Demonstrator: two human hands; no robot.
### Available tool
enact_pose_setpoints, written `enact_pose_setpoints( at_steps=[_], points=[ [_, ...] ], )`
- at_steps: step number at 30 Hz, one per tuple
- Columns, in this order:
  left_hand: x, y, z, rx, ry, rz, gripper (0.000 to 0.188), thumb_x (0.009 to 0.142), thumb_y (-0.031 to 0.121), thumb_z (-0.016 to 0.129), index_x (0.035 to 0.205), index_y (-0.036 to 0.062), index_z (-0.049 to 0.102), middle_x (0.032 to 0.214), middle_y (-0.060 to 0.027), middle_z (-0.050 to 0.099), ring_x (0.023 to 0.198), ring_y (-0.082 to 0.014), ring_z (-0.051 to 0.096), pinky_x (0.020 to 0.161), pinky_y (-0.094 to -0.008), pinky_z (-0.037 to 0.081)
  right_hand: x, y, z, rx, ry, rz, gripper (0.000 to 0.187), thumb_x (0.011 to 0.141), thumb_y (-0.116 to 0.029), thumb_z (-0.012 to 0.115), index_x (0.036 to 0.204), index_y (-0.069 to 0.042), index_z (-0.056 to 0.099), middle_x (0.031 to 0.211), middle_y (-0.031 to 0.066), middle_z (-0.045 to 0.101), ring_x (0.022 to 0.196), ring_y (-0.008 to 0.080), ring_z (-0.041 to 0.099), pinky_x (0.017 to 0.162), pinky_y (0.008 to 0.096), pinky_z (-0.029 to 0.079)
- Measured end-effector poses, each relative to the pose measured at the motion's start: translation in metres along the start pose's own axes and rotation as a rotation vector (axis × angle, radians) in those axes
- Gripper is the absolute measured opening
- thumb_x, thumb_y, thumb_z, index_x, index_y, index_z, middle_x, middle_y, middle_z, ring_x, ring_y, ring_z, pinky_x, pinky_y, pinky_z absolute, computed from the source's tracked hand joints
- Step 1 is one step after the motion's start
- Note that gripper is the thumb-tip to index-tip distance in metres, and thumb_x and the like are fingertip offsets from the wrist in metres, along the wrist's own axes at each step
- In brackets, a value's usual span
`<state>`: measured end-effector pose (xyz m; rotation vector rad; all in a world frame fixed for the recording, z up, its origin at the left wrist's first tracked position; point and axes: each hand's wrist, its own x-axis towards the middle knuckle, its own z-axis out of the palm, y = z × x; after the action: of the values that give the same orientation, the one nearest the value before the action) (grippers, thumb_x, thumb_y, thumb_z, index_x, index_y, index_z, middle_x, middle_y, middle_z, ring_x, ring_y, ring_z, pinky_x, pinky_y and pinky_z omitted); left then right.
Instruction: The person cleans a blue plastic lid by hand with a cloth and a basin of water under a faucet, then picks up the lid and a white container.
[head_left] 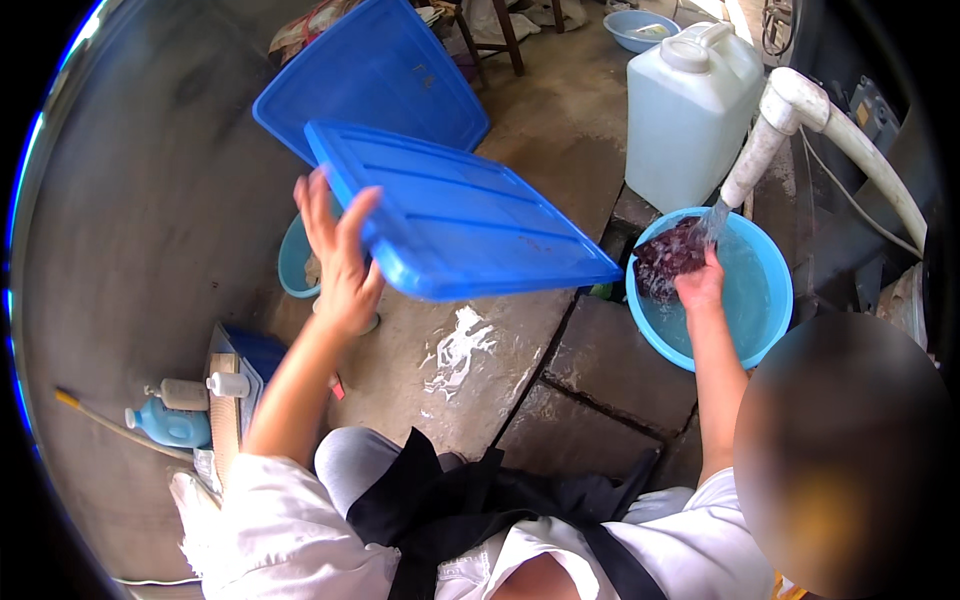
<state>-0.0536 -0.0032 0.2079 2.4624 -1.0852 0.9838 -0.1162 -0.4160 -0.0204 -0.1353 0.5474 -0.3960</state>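
Note:
With its fingers at the left edge, my left hand (342,262) holds a blue plastic lid (475,215) tilted up off the floor. The lid's ribbed face shows, and its far right corner reaches close to a light blue basin (782,300). Over that basin my right hand (702,284) is closed on a wet dark red cloth (668,262). Water runs from a white pipe (757,160) onto the cloth and into the basin, which has water in it. My right fingertips are partly hidden by the cloth and the stream.
Behind the lid stands a blue plastic tub (375,80). A large translucent jerrycan (690,130) is beside the pipe. A smaller basin (295,262) sits left of the lid. Bottles (170,424) stand at lower left. The paving is wet (462,350). A blurred round shape (845,450) covers the lower right.

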Motion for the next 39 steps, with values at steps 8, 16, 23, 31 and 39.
enact_pose_setpoints(
  at_steps=[8, 16, 23, 31, 39],
  points=[
    [-0.115, -0.037, -0.007, -1.741, 0.175, -1.124, 0.061, 0.083, 0.018, 0.053, 0.136, -0.0008, 0.029, 0.136, -0.0171, 0.041, 0.121, -0.0313, 0.046, 0.101, -0.0434, 0.039, -0.018, 0.029, 0.001, -0.646, -0.22, -0.043, 0.033, 0.093, -0.019, 0.048, 0.122, -0.003, 0.052, 0.111, 0.0084, 0.062, 0.095, 0.0207, 0.059, 0.084, 0.0336, 0.046],
    [-0.143, -0.037, 0.036, -1.19, 0.174, -1.675, 0.044, 0.083, 0.005, 0.06, 0.121, 0.0044, 0.038, 0.109, -0.0146, 0.053, 0.097, -0.026, 0.056, 0.082, -0.0442, 0.051, -0.077, 0.175, 0.037, -1.103, -0.769, 0.041, 0.033, 0.093, -0.016, 0.05, 0.122, -0.001, 0.054, 0.111, 0.0038, 0.061, 0.098, 0.0131, 0.056, 0.091, 0.0273, 0.042],
    [-0.162, -0.021, 0.035, -1.056, 0.156, -1.575, 0.043, 0.084, 0.003, 0.055, 0.122, 0.0043, 0.036, 0.108, -0.0132, 0.054, 0.092, -0.0227, 0.057, 0.08, -0.0382, 0.051, -0.066, 0.251, -0.002, -1.879, -1.202, -0.616, 0.027, 0.087, -0.022, 0.055, 0.11, -0.01, 0.061, 0.12, 0.0089, 0.056, 0.114, 0.028, 0.049, 0.099, 0.0371, 0.038],
    [-0.166, -0.007, 0.039, -1.029, 0.217, -1.466, 0.045, 0.084, 0.001, 0.055, 0.124, 0.0039, 0.035, 0.112, -0.0123, 0.053, 0.1, -0.0212, 0.054, 0.088, -0.0382, 0.046, -0.034, 0.233, -0.027, -1.95, -0.839, -0.546, 0.022, 0.082, -0.023, 0.061, 0.099, -0.01, 0.062, 0.107, 0.007, 0.056, 0.106, 0.0296, 0.049, 0.09, 0.0408, 0.039],
    [-0.15, 0.009, 0.035, -1.105, 0.128, -1.318, 0.047, 0.083, -0.003, 0.056, 0.125, 0.0041, 0.036, 0.114, -0.0107, 0.051, 0.103, -0.0181, 0.05, 0.094, -0.0333, 0.039, -0.046, 0.226, -0.021, -1.861, -0.964, -0.613, 0.019, 0.083, -0.019, 0.061, 0.097, -0.006, 0.063, 0.096, 0.0077, 0.057, 0.097, 0.0289, 0.052, 0.083, 0.0388, 0.043]
  ],
)
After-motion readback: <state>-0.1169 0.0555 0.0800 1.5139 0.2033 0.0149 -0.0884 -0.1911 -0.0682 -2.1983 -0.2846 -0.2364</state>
